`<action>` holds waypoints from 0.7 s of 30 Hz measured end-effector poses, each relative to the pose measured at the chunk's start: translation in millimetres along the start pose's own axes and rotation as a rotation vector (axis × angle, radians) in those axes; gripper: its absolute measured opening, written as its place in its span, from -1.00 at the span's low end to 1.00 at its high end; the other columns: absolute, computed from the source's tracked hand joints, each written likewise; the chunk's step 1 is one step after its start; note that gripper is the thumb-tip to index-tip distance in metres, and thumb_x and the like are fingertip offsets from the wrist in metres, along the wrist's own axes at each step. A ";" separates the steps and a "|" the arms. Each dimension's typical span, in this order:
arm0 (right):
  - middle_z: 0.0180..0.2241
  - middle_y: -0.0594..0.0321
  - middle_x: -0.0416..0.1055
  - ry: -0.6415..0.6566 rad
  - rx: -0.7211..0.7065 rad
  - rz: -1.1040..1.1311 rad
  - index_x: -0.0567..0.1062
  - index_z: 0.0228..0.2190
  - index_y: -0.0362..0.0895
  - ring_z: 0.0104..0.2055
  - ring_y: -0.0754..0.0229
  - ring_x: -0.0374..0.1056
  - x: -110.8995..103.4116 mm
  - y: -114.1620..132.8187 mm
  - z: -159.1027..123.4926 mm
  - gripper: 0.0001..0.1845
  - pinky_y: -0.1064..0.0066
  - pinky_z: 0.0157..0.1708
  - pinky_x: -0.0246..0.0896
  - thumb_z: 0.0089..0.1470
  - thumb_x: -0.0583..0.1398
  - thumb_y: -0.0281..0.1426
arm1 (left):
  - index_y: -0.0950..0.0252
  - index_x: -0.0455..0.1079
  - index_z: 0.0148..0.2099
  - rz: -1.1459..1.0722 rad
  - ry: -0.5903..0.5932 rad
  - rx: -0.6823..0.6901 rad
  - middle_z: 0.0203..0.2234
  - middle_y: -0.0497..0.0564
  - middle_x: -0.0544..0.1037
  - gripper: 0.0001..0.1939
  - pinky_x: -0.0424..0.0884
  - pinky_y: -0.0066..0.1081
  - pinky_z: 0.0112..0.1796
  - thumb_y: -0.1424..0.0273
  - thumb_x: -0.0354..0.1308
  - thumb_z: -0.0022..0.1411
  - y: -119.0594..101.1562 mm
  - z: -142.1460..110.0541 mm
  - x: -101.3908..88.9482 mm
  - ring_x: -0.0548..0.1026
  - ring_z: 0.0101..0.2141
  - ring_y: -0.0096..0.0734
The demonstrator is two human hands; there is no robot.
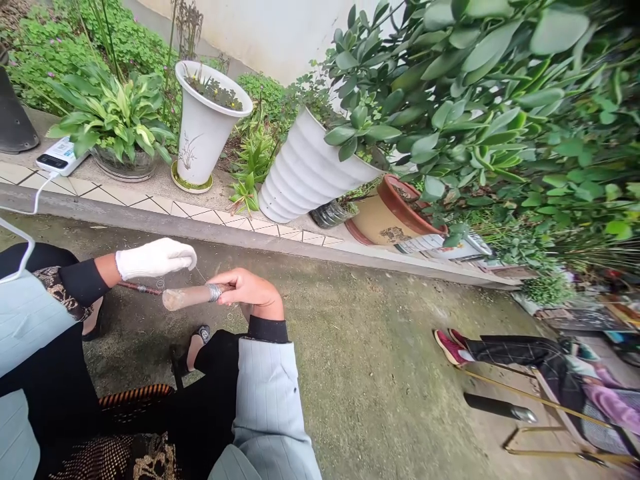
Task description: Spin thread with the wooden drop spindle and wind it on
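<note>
My left hand [157, 259], in a white knit glove, is closed, its fingertips pinched on a thin wire or thread [200, 273] that runs across toward my right hand. My bare right hand [250, 288] grips one end of a pale brown cylinder, like a handle or tube [187, 297]. Silvery wire [215, 292] is wound round the cylinder beside my fingers. Left of the cylinder, below the glove, a thin reddish-brown rod [140, 287] shows; whether it joins the cylinder I cannot tell. Both hands are above my lap and the concrete ground.
A tiled ledge [195, 212] bears a white flowerpot [200, 133], a ribbed white planter [310, 170], a tan pot [385, 217] and a white device with a cable [61, 157]. Concrete ground [360, 333] lies between me and a seated person [520, 353] at right.
</note>
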State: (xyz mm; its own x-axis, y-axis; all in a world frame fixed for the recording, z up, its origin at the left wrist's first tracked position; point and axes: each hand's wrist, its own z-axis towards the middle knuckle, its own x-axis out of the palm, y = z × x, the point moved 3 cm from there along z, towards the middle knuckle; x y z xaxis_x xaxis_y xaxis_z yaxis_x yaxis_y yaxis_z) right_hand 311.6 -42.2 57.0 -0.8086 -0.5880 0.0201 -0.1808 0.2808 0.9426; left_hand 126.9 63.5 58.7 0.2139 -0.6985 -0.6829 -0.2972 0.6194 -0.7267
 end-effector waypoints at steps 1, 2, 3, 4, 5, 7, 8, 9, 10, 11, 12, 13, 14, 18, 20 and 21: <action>-0.49 0.30 0.38 -0.030 -0.012 0.007 0.50 -0.13 -0.29 -0.53 0.38 0.21 1.6 -0.7 -0.2 -0.41 0.54 -0.53 0.17 -0.17 0.37 -0.19 | 0.34 0.43 -0.21 0.019 -0.002 -0.002 -0.36 -0.03 0.52 -0.64 0.27 -0.52 -0.31 0.24 -0.13 0.29 -0.2 -0.2 0.7 0.40 -0.39 -0.45; -0.51 0.31 0.37 -0.061 -0.027 0.011 0.49 -0.13 -0.29 -0.54 0.39 0.20 3.2 -1.3 -0.4 -0.40 0.53 -0.54 0.16 -0.17 0.36 -0.18 | 0.34 0.43 -0.21 0.032 -0.008 -0.001 -0.35 -0.03 0.53 -0.64 0.27 -0.52 -0.30 0.25 -0.13 0.29 -0.5 -0.4 1.2 0.41 -0.38 -0.44; -0.52 0.32 0.36 -0.087 -0.040 0.011 0.49 -0.13 -0.29 -0.55 0.39 0.19 4.8 -2.0 -0.6 -0.40 0.53 -0.54 0.15 -0.16 0.36 -0.17 | 0.33 0.43 -0.20 0.038 -0.016 -0.001 -0.33 -0.03 0.53 -0.65 0.27 -0.52 -0.29 0.25 -0.12 0.30 -0.9 -0.8 1.7 0.42 -0.36 -0.43; -0.53 0.33 0.34 -0.104 -0.048 0.005 0.50 -0.13 -0.29 -0.56 0.40 0.18 6.5 -2.5 -0.6 -0.41 0.53 -0.53 0.14 -0.16 0.36 -0.17 | 0.32 0.44 -0.19 0.034 -0.023 -0.002 -0.32 -0.04 0.54 -0.65 0.27 -0.52 -0.28 0.26 -0.12 0.30 -1.4 -1.4 2.1 0.42 -0.34 -0.43; -0.53 0.34 0.34 -0.111 -0.049 -0.010 0.50 -0.14 -0.28 -0.57 0.40 0.17 8.2 -2.9 -0.4 -0.42 0.53 -0.53 0.13 -0.15 0.35 -0.17 | 0.31 0.44 -0.17 0.026 -0.029 -0.006 -0.31 -0.04 0.54 -0.65 0.27 -0.52 -0.28 0.26 -0.12 0.30 -1.9 -2.2 2.3 0.43 -0.34 -0.43; -0.52 0.34 0.33 -0.109 -0.036 -0.065 0.52 -0.16 -0.26 -0.54 0.39 0.17 11.5 -3.4 0.5 -0.47 0.53 -0.51 0.12 -0.13 0.34 -0.18 | 0.29 0.43 -0.15 0.012 -0.060 -0.023 -0.31 -0.06 0.54 -0.66 0.27 -0.52 -0.30 0.26 -0.12 0.31 -3.5 -4.6 1.5 0.43 -0.36 -0.44; -0.52 0.34 0.33 -0.108 -0.030 -0.098 0.53 -0.17 -0.25 -0.53 0.39 0.17 12.6 -3.3 1.2 -0.50 0.53 -0.50 0.11 -0.13 0.34 -0.19 | 0.28 0.43 -0.14 0.009 -0.087 -0.037 -0.32 -0.06 0.54 -0.67 0.27 -0.52 -0.32 0.25 -0.12 0.31 -4.3 -6.0 0.4 0.43 -0.38 -0.44; -0.51 0.34 0.33 -0.106 -0.028 -0.131 0.54 -0.18 -0.24 -0.51 0.39 0.17 13.4 -3.1 2.1 -0.52 0.53 -0.49 0.10 -0.12 0.34 -0.21 | 0.28 0.42 -0.14 0.007 -0.118 -0.051 -0.32 -0.07 0.54 -0.67 0.27 -0.52 -0.33 0.25 -0.11 0.31 -5.1 -7.4 -0.9 0.43 -0.39 -0.45; -0.50 0.34 0.32 -0.104 -0.030 -0.156 0.54 -0.19 -0.24 -0.50 0.39 0.16 13.9 -2.8 3.0 -0.54 0.54 -0.48 0.09 -0.12 0.34 -0.22 | 0.28 0.42 -0.13 0.008 -0.149 -0.065 -0.32 -0.07 0.54 -0.68 0.27 -0.52 -0.34 0.25 -0.11 0.31 -5.7 -8.7 -2.0 0.43 -0.41 -0.45; -0.49 0.34 0.32 -0.099 -0.036 -0.172 0.55 -0.19 -0.24 -0.49 0.39 0.15 14.2 -2.5 3.9 -0.54 0.54 -0.48 0.08 -0.11 0.34 -0.22 | 0.27 0.41 -0.13 0.009 -0.172 -0.075 -0.33 -0.07 0.54 -0.69 0.27 -0.52 -0.35 0.26 -0.10 0.31 -5.9 -9.6 -2.6 0.43 -0.41 -0.45; -0.49 0.34 0.32 -0.094 -0.044 -0.178 0.55 -0.18 -0.24 -0.49 0.39 0.15 14.4 -2.3 4.8 -0.54 0.54 -0.48 0.07 -0.11 0.34 -0.22 | 0.27 0.41 -0.14 0.012 -0.183 -0.081 -0.34 -0.07 0.53 -0.69 0.27 -0.52 -0.36 0.27 -0.10 0.30 -5.6 -10.0 -2.3 0.43 -0.42 -0.46; -0.49 0.34 0.32 -0.089 -0.052 -0.179 0.55 -0.18 -0.24 -0.49 0.39 0.14 14.5 -2.1 5.5 -0.54 0.54 -0.48 0.07 -0.11 0.33 -0.22 | 0.27 0.41 -0.14 0.015 -0.184 -0.082 -0.36 -0.07 0.53 -0.70 0.27 -0.52 -0.37 0.28 -0.11 0.30 -4.9 -9.8 -1.0 0.43 -0.43 -0.46; -0.49 0.35 0.32 -0.088 -0.059 -0.180 0.55 -0.18 -0.24 -0.49 0.39 0.14 14.5 -1.9 6.0 -0.54 0.54 -0.48 0.07 -0.11 0.34 -0.22 | 0.27 0.41 -0.14 0.021 -0.180 -0.077 -0.36 -0.07 0.53 -0.70 0.26 -0.52 -0.38 0.28 -0.11 0.30 -3.6 -9.1 1.1 0.43 -0.43 -0.46; -0.50 0.35 0.32 -0.142 -0.053 -0.138 0.55 -0.19 -0.22 -0.52 0.39 0.16 13.0 -2.2 6.8 -0.57 0.52 -0.48 0.10 -0.12 0.34 -0.25 | 0.29 0.41 -0.17 0.020 -0.125 -0.081 -0.39 -0.03 0.52 -0.69 0.27 -0.52 -0.42 0.28 -0.11 0.27 5.0 -2.6 15.7 0.42 -0.45 -0.45; -0.52 0.35 0.32 -0.260 -0.046 -0.046 0.53 -0.20 -0.22 -0.55 0.39 0.16 9.2 -3.3 7.3 -0.59 0.52 -0.51 0.10 -0.11 0.32 -0.27 | 0.31 0.40 -0.21 -0.055 -0.051 -0.117 -0.46 -0.04 0.50 -0.69 0.26 -0.53 -0.48 0.28 -0.11 0.26 8.5 0.6 24.4 0.40 -0.50 -0.45; -0.53 0.35 0.31 -0.340 -0.051 0.012 0.52 -0.20 -0.22 -0.56 0.39 0.15 6.5 -4.1 7.8 -0.60 0.52 -0.53 0.09 -0.09 0.31 -0.27 | 0.32 0.40 -0.23 -0.086 -0.032 -0.122 -0.48 -0.04 0.48 -0.69 0.25 -0.53 -0.50 0.28 -0.11 0.26 8.9 1.7 27.4 0.39 -0.52 -0.46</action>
State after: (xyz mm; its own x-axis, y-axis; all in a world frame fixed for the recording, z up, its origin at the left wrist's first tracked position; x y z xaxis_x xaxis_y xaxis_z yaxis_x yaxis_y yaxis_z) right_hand 302.8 -41.3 50.7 -0.9524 -0.2958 -0.0731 -0.1490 0.2427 0.9586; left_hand 131.8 50.5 33.4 0.2723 -0.7340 -0.6221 -0.3866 0.5086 -0.7693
